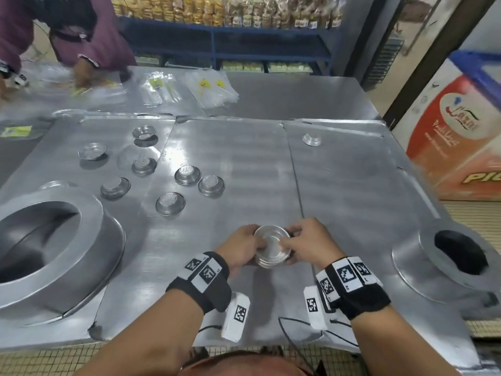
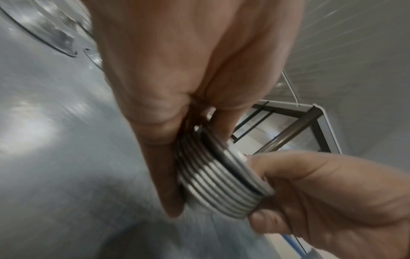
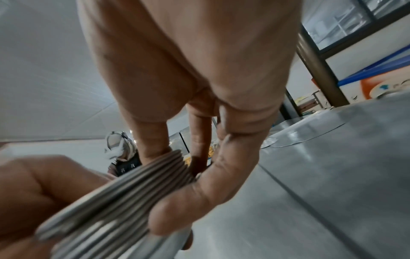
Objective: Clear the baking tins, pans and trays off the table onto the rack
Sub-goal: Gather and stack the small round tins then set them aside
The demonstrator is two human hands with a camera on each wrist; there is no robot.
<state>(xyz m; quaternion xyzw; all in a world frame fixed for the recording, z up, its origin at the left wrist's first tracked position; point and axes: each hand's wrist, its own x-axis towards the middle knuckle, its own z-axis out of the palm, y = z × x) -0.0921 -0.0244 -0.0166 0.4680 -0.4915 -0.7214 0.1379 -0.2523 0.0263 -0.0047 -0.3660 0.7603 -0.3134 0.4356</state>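
A nested stack of small round metal tart tins (image 1: 272, 246) (image 2: 224, 182) (image 3: 119, 196) is held between both hands just above the metal table (image 1: 230, 164), near its front middle. My left hand (image 1: 241, 248) (image 2: 168, 122) grips the stack's left side with curled fingers. My right hand (image 1: 306, 242) (image 3: 199, 140) pinches its right side, thumb on the top tin. Several single small tins lie scattered to the left, such as one (image 1: 170, 203) and another (image 1: 211, 185). One tin (image 1: 311, 139) lies upside down far right.
A large round ring pan (image 1: 51, 240) sits at the left edge, another upturned pan (image 1: 450, 264) at the right front. Another person's hands (image 1: 84, 73) sort plastic bags (image 1: 214, 89) at the far side. Blue shelves of packaged goods (image 1: 225, 12) stand behind; a freezer chest (image 1: 458, 126) stands at right.
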